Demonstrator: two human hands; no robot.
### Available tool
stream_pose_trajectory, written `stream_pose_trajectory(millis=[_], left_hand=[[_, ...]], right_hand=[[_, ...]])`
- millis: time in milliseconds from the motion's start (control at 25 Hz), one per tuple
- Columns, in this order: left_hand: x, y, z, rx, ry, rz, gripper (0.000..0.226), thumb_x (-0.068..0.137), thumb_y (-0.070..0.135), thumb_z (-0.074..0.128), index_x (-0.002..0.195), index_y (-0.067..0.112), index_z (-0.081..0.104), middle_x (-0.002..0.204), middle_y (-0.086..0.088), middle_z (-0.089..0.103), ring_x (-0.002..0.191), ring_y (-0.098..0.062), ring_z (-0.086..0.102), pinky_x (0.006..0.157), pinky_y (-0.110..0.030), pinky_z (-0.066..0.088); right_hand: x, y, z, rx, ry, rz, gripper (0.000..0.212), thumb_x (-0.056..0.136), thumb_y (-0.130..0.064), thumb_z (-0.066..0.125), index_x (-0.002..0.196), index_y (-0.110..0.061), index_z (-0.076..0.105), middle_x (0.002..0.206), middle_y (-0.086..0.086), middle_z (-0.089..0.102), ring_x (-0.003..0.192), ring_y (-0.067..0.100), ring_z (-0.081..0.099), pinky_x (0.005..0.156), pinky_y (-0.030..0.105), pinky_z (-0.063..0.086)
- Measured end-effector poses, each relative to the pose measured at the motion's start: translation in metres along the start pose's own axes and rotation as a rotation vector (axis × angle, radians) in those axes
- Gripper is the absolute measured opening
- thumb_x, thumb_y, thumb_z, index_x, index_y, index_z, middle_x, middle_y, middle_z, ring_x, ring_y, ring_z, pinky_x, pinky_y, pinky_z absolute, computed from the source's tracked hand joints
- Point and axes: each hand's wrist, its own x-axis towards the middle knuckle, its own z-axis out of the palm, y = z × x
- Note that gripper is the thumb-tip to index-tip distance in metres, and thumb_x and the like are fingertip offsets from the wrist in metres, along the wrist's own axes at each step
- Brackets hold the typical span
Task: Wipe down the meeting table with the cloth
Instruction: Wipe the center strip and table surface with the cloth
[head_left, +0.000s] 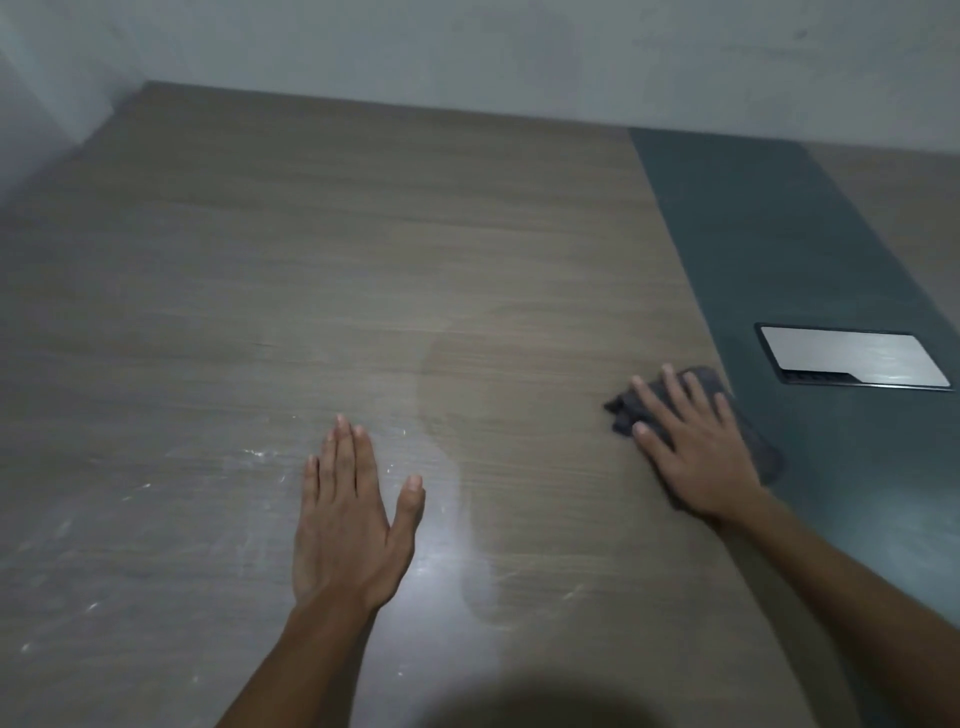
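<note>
Meeting table (322, 270), a broad wood-grain top, fills almost the whole frame, running from the lower edge up to a pale wall (467, 47) across the top. A dark grey-green strip (769, 249) cuts through the tabletop on the right side of the frame, slanting from the upper middle down toward the lower right corner. Set into that strip at mid right is a rectangular metal cable hatch (852, 356), its brushed lid lying flush and closed.

White smears and specks (260, 457) mark the wood in the lower left of the frame, while a cleaner, duller band (457, 467) runs down the centre, its edge curving past a bright patch of reflected light.

Two bare forearms reach in from the bottom edge. The left hand (353, 514), at lower centre, lies palm-down on the wood with fingers straight and together and the thumb spread to the right; it holds nothing. The right hand (696, 441), at mid right, presses flat on the cloth (758, 447), fingers spread and extended rather than curled around it.

That cloth, dark grey and crumpled, sits beneath the right palm at the seam where the wood meets the dark strip, just beside and below the left of the hatch. Its folds stick out past the fingertips and beyond the outer side of the hand.
</note>
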Motion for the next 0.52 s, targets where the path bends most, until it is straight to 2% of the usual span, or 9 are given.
stream_pose_trajectory(millis=[120, 280, 440, 520], left_hand=[[0.003, -0.001, 0.004, 0.010, 0.016, -0.002, 0.087, 0.089, 0.070, -0.015, 0.154, 0.013, -0.018, 0.161, -0.004, -0.030, 0.147, -0.012, -0.030, 0.124, -0.038, -0.009], [0.002, -0.003, 0.007, -0.005, 0.017, 0.005, 0.085, 0.090, 0.070, -0.012, 0.153, 0.013, -0.020, 0.161, -0.004, -0.030, 0.147, -0.011, -0.030, 0.124, -0.039, -0.008], [0.003, -0.002, 0.002, -0.129, 0.064, -0.018, 0.089, 0.087, 0.071, -0.016, 0.155, 0.014, -0.017, 0.163, -0.002, -0.024, 0.149, -0.010, -0.024, 0.125, -0.035, -0.006], [0.000, -0.003, -0.002, -0.254, 0.110, -0.056, 0.086, 0.089, 0.069, -0.010, 0.156, 0.015, -0.013, 0.165, 0.000, -0.017, 0.151, -0.009, -0.017, 0.125, -0.033, -0.002]], right_hand=[[0.068, -0.001, -0.004, 0.019, 0.013, 0.178, 0.066, 0.100, -0.065, 0.013, 0.161, -0.043, 0.009, 0.171, 0.003, 0.005, 0.157, 0.028, 0.004, 0.125, 0.055, 0.004], [0.146, -0.082, -0.004, 0.078, -0.011, 0.271, 0.063, 0.105, -0.057, 0.023, 0.162, -0.035, 0.010, 0.171, 0.007, 0.002, 0.157, 0.031, -0.003, 0.124, 0.059, -0.001], [0.143, -0.220, 0.001, 0.070, -0.025, -0.079, 0.062, 0.104, -0.055, 0.023, 0.162, -0.035, 0.011, 0.171, 0.006, 0.002, 0.157, 0.028, -0.003, 0.125, 0.055, -0.004], [0.106, -0.255, 0.003, 0.074, -0.059, -0.269, 0.061, 0.104, -0.055, 0.024, 0.162, -0.037, 0.013, 0.172, 0.005, 0.004, 0.158, 0.026, -0.002, 0.125, 0.053, -0.003]])
